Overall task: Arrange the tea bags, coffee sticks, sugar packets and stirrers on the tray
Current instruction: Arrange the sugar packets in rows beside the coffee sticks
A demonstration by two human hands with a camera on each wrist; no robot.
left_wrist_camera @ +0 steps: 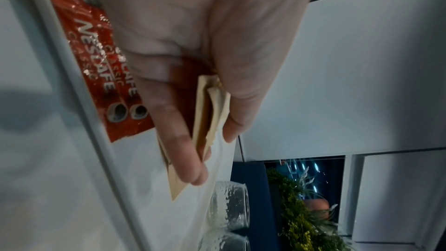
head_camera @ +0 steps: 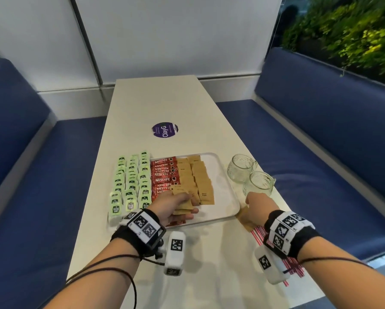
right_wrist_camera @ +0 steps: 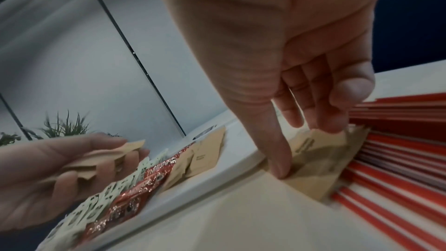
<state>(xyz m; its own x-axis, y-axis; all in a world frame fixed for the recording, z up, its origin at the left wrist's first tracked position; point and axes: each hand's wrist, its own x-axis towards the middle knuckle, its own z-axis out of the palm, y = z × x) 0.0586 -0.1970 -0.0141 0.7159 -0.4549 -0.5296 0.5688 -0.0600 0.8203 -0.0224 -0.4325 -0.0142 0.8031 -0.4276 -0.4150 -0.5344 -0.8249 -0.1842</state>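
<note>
A white tray (head_camera: 222,197) holds rows of red coffee sticks (head_camera: 163,175) and brown sugar packets (head_camera: 196,177). Green tea bags (head_camera: 131,181) lie in rows to their left. My left hand (head_camera: 187,206) hovers over the tray's near part and grips a small bunch of sugar packets (left_wrist_camera: 212,114) between thumb and fingers. My right hand (head_camera: 257,202) reaches down just right of the tray. Its straight fingers (right_wrist_camera: 280,167) press on loose sugar packets (right_wrist_camera: 318,161) on the table. Red-and-white stirrers (right_wrist_camera: 398,152) lie fanned beside them, partly under my right wrist.
Two clear glass cups (head_camera: 241,167) (head_camera: 259,182) stand right of the tray, just beyond my right hand. A round purple sticker (head_camera: 164,130) sits on the table past the tray. Blue benches (head_camera: 321,141) flank the narrow table on both sides.
</note>
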